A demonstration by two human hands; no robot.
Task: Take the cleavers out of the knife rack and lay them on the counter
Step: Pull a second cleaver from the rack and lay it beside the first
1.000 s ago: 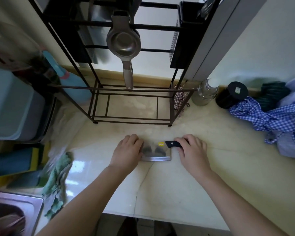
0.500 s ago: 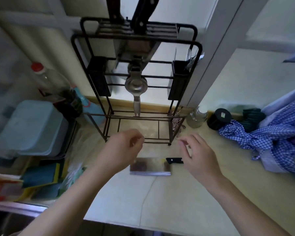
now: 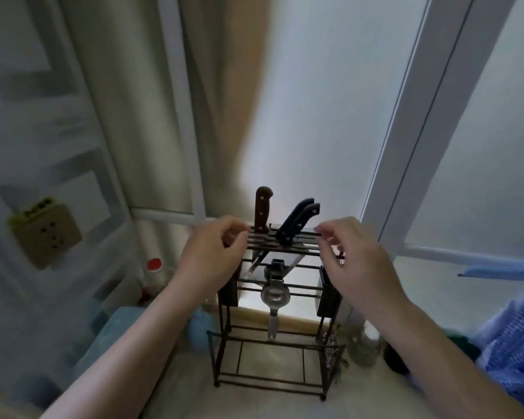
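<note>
The black wire knife rack (image 3: 273, 385) stands on the counter against the wall. From its slotted top rise a brown handle (image 3: 262, 210) and two dark handles (image 3: 297, 222) side by side; steel blades (image 3: 285, 261) show below the slots. My left hand (image 3: 215, 252) hovers at the rack's top left corner, fingers curled and empty. At the top right corner, my right hand (image 3: 354, 252) is also empty, its fingertips close to the top bar. The cleaver laid down earlier is out of view.
A metal squeezer (image 3: 275, 294) hangs in the middle of the rack. Black holders (image 3: 328, 294) hang on the rack's sides. A glass jar (image 3: 363, 346) and blue checked cloth (image 3: 515, 337) lie right; a pale blue box (image 3: 115, 334) and red-capped bottle (image 3: 154, 265) left.
Both hands let go of the cleaver on the counter and rose to the rack's top. The view tilted up, so the counter and the laid cleaver dropped out of sight.
</note>
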